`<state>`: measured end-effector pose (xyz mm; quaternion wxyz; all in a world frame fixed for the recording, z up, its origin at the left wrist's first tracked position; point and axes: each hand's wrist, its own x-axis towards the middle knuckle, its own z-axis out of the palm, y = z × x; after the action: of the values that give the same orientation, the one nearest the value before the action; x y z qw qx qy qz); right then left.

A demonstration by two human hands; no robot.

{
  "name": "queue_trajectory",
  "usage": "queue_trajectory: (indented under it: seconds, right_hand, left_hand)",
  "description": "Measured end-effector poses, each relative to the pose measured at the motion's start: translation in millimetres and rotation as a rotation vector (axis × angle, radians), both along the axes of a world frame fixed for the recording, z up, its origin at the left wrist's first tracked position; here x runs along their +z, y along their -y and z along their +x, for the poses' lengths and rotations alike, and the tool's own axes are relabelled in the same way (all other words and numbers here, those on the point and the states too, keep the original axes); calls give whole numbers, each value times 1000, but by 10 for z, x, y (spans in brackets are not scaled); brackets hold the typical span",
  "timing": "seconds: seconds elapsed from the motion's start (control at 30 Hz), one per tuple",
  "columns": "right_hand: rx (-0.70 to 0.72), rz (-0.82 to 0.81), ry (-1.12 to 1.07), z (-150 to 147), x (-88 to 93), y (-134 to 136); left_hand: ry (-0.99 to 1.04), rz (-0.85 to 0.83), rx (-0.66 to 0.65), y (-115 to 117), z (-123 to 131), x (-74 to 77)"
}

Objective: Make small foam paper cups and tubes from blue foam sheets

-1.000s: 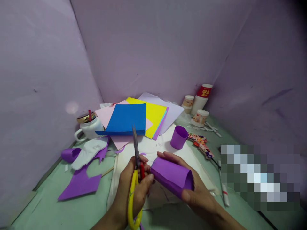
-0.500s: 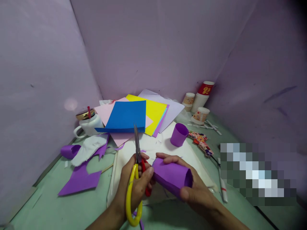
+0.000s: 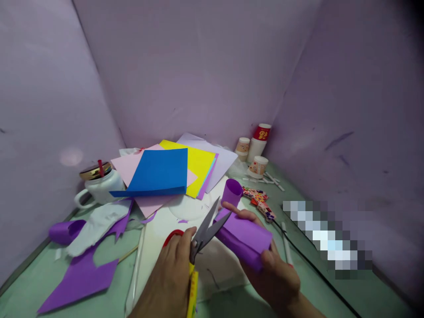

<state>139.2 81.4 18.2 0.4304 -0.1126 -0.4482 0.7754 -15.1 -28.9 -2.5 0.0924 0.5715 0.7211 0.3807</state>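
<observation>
In the head view, the left hand (image 3: 172, 274) is closed around the handles of the scissors (image 3: 198, 247), which have one yellow and one red handle. The blades are parted, and their tips are at the near end of the purple paper roll (image 3: 243, 238). The right hand (image 3: 274, 274) is wrapped around this roll from below, with the thumb pressed on its right end and the fingers curled over its far side. The roll is held a little above the white sheet (image 3: 185, 212) that lies on the green desk (image 3: 99, 300), in the lower middle of the picture.

Just behind the roll, a small purple paper cup (image 3: 231, 192) stands upright on the white sheet. Farther back lies a stack of coloured paper (image 3: 159, 174), with a blue sheet on top of pink and yellow ones. To the left of the stack is a white mug (image 3: 99, 190) with a gold lid. In front of it lie purple paper scraps (image 3: 79, 278) and another purple roll (image 3: 62, 232). Near the back corner there are several paper cups (image 3: 256, 148), and beside them lies a patterned piece (image 3: 258, 201). A pen (image 3: 286, 247) lies to the right of the hands.
</observation>
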Motion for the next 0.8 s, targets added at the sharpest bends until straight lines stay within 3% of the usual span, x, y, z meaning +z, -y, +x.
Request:
queue_trajectory:
  seconds: [0.17, 0.37, 0.57, 0.8]
  right_hand:
    - [-30, 173, 39, 27, -80, 43]
    - [-96, 378, 39, 30, -171, 9]
    - [-176, 437, 126, 42, -148, 27]
    - [-195, 479, 31, -18, -235, -7]
  left_hand:
    - [-20, -34, 12, -2, 5, -101]
    - [-66, -48, 35, 5, 23, -70]
    - [-94, -81, 24, 6, 34, -79]
    - [-125, -137, 25, -6, 44, -67]
